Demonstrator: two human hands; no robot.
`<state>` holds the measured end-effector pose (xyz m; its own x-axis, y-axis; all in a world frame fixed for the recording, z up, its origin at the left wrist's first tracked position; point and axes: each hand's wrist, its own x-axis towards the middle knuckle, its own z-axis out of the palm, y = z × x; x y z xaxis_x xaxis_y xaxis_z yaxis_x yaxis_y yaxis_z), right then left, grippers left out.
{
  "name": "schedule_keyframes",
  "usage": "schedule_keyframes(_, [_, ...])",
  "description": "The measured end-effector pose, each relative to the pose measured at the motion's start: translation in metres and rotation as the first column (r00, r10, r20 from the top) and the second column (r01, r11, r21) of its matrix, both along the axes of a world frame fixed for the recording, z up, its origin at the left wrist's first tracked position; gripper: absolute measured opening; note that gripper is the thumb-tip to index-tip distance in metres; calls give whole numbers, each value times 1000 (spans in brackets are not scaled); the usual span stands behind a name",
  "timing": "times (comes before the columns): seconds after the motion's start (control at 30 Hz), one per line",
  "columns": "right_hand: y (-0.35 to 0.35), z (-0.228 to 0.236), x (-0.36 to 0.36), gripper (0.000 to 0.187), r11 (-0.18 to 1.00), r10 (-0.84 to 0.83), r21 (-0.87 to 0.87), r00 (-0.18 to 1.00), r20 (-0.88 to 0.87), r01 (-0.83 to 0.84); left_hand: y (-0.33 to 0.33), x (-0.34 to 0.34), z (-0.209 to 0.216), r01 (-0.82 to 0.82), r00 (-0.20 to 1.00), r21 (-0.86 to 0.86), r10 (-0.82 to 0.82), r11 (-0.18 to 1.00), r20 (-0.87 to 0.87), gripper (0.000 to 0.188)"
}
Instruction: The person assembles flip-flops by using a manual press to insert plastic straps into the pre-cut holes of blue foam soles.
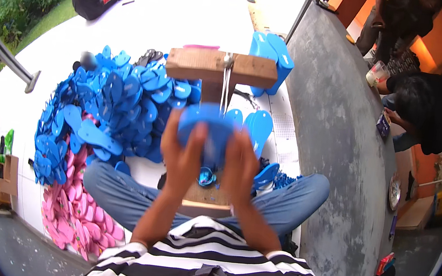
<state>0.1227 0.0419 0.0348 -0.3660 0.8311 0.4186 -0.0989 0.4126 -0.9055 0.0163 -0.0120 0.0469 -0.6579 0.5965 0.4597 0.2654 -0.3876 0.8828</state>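
The seated person's left hand (178, 159) and right hand (241, 168) hold a blue sole (208, 115) between them, fingers (196, 138) closed on its sides, before the wooden stand (210, 91). Its rounded edge faces the crossbar (194, 64); blur hides its long axis.

The sole (208, 115) was blue, the pile (114, 89) blue (pink at its near end), the stand (194, 64) brown, the jeans (121, 189) faded blue, the shirt (173, 254) striped black and white.
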Motion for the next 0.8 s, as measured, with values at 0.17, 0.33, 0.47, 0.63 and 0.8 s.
schedule_keyframes(0.17, [-42, -26, 36, 34, 991, 131, -22, 991, 10, -131, -46, 13, -21, 181, 967, 75, -163, 981, -196, 35])
schedule_keyframes(0.33, [-17, -37, 30, 33, 938, 218, 270, 976, 25, -216, -33, -11, -17, 328, 846, 265, -158, 907, -509, 29])
schedule_keyframes(0.47, [-15, -31, 18, 34, 940, 170, 310, 983, -69, -141, -26, -12, -12, 362, 831, 271, -176, 892, -528, 28])
schedule_keyframes(0.63, [-19, -34, 17, 32, 969, 160, 199, 985, -61, -145, -25, -11, -24, 333, 861, 218, -202, 917, -466, 32])
schedule_keyframes(0.8, [-10, -48, 15, 30, 978, 159, 115, 977, 141, -175, -22, -15, -44, 183, 900, 32, -154, 983, -408, 47])
